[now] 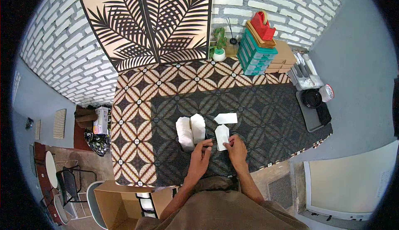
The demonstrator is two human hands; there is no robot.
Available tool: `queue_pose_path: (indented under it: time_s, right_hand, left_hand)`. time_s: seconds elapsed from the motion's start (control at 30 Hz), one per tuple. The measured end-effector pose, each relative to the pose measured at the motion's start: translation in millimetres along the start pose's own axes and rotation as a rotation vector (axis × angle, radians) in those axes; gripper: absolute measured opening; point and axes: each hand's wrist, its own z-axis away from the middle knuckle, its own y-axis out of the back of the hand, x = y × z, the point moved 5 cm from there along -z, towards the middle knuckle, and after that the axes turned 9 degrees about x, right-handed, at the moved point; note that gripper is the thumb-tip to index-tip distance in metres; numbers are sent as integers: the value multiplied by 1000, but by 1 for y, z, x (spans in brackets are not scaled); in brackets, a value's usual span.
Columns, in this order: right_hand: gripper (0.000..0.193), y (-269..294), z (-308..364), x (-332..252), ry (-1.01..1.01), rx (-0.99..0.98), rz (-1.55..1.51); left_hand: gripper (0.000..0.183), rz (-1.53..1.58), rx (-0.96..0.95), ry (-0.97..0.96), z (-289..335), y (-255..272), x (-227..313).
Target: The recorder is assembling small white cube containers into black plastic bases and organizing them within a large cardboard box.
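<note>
**On the dark mat (270,118), one pointed white piece (222,135) under your right hand (237,151)**

In front of you, near the middle of the mat, that piece lies with its pointed end away from you. Your right thumb and fingertips are closed on its lower right corner in what looks like a light pinch. Your left hand (200,159) is just beside it, fingers loosely curled, thumb and forefinger a little apart, with nothing visible between them.

To your left, two thick white bundles, the outer bundle (184,133) and the inner bundle (198,127), sit side by side; you seem to have these gathered already. Just beyond the piece you hold, a second white piece (226,118) lies on its own, its point turned left, so at least these two appear to be left outside the bundles. You look partway through, though the count in each bundle can't be told.

Below the table edge, an open cardboard box (111,203) has white contents; whether they belong with this work, you can't tell from here.
</note>
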Motion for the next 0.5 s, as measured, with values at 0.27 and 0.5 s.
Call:
queue_pose_path:
  time_s: [0.27,0.5]
  right_hand:
    - [25,2,0,-3,-13,-33,-59]
    - [19,-3,11,-43,-187,-279,-841]
  left_hand:
    - [32,21,9,5,1,-3,-1]
    - [29,192,-4,233,-3,0,-4]
